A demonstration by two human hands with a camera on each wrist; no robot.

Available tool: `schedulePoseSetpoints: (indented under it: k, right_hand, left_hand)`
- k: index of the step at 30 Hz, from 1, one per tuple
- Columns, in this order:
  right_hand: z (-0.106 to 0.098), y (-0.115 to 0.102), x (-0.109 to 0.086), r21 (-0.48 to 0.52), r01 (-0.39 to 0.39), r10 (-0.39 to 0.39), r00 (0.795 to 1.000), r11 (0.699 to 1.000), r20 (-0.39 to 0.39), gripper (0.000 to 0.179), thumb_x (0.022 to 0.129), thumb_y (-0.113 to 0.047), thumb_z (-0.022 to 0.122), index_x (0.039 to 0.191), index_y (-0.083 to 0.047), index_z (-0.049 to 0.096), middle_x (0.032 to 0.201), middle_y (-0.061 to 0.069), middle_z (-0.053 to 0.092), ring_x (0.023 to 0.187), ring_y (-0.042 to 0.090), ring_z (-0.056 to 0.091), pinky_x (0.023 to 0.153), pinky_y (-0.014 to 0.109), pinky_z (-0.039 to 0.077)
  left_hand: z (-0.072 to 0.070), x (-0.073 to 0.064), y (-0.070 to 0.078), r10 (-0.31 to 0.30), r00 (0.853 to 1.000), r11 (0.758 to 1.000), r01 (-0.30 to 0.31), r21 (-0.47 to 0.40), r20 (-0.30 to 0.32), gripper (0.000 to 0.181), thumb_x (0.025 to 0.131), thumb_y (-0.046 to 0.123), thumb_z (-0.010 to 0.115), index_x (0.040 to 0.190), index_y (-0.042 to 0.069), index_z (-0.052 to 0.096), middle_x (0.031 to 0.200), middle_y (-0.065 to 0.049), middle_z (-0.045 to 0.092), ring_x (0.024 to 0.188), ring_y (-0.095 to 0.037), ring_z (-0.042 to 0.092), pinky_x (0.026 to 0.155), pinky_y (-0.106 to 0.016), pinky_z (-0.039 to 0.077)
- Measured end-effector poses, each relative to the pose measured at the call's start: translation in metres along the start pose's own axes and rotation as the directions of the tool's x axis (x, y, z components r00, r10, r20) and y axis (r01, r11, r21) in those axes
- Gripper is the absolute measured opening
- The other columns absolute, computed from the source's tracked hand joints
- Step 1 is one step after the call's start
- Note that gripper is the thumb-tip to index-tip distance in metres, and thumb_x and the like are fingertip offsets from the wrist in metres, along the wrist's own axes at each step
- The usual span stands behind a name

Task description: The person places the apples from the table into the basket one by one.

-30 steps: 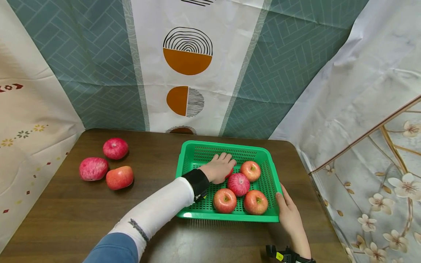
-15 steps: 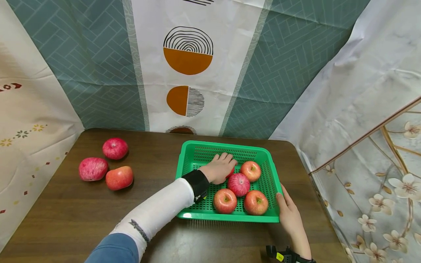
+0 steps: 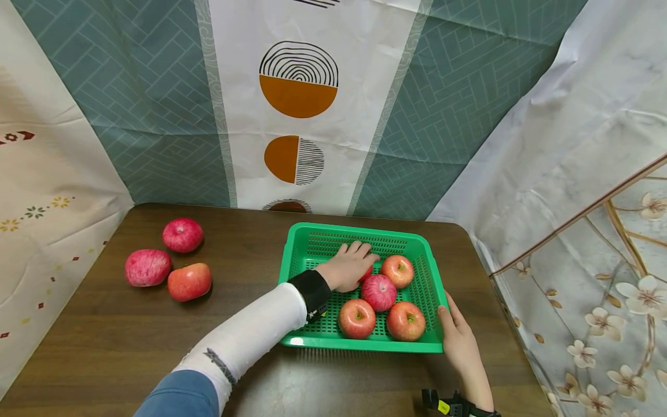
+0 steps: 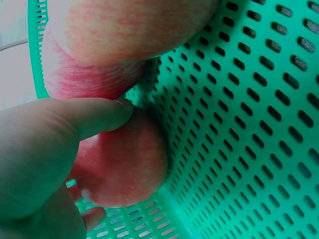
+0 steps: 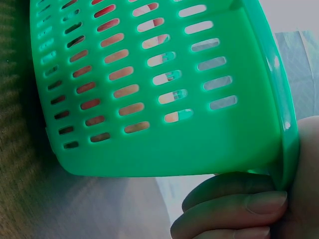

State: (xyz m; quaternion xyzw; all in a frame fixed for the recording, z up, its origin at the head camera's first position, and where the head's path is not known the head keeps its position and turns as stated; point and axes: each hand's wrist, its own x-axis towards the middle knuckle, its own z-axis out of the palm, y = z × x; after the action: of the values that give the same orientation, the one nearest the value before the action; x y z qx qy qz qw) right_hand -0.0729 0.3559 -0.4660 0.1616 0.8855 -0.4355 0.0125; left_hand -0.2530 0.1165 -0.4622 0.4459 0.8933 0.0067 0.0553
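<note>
A green plastic basket (image 3: 359, 345) with slotted walls stands on the brown table. Inside it my left hand (image 3: 348, 269) grips a red apple (image 4: 127, 164), thumb across its near side and fingers around the other. The head view shows only a sliver of that apple beyond the hand. Close by lie a striped dark-pink apple (image 3: 378, 292) and three lighter red apples, one at the back (image 3: 397, 271) and two along the front. At the basket's right front corner my right hand (image 3: 458, 336) holds the rim, its fingers (image 5: 234, 209) curled against the outside in the right wrist view.
Three more apples lie on the table at the left: a round pink one (image 3: 183, 235), a wide pink one (image 3: 148, 267) and a redder one (image 3: 190, 282). Patterned cloth (image 3: 292, 162) hangs behind the table (image 3: 239, 249) and on both sides.
The left hand's fingertips have shifted slightly to the right over the apple. The right hand and the basket have stayed practically in place.
</note>
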Motion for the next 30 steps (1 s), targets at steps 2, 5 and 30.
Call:
schedulePoseSetpoints:
  k: [2, 5, 30]
  right_hand:
    - [0.0, 0.0, 0.0, 0.001, 0.0, 0.0, 1.0, 1.0, 0.002, 0.06, 0.107, -0.051, 0.028, 0.16, -0.026, 0.014, 0.143, 0.022, 0.044, 0.106, 0.034, 0.052, 0.082, 0.044, 0.044]
    - [0.0, 0.0, 0.0, -0.002, 0.002, -0.002, 1.0, 1.0, 0.001, 0.06, 0.107, -0.051, 0.028, 0.16, -0.026, 0.013, 0.146, 0.022, 0.041, 0.109, 0.035, 0.051, 0.084, 0.047, 0.043]
    - [0.0, 0.002, -0.001, 0.007, -0.01, 0.01, 1.0, 1.0, 0.011, 0.061, 0.106, -0.053, 0.027, 0.16, -0.027, 0.012, 0.151, 0.023, 0.034, 0.119, 0.038, 0.043, 0.094, 0.058, 0.037]
  left_hand:
    - [0.0, 0.0, 0.0, 0.002, 1.0, 1.0, -0.003, -0.006, -0.005, 0.069, 0.093, 0.029, 0.069, 0.152, 0.023, 0.032, 0.15, -0.007, 0.029, 0.137, -0.027, 0.023, 0.111, -0.047, 0.028]
    - [-0.001, 0.001, -0.001, 0.004, 1.0, 1.0, -0.004, -0.018, -0.004, 0.074, 0.091, 0.03, 0.072, 0.152, 0.023, 0.032, 0.15, -0.007, 0.029, 0.137, -0.027, 0.022, 0.111, -0.047, 0.028]
    - [-0.023, -0.012, -0.01, 0.025, 1.0, 0.974, -0.024, -0.225, 0.002, 0.083, 0.084, 0.013, 0.071, 0.154, 0.025, 0.028, 0.156, -0.01, 0.02, 0.14, -0.027, 0.015, 0.108, -0.049, 0.029]
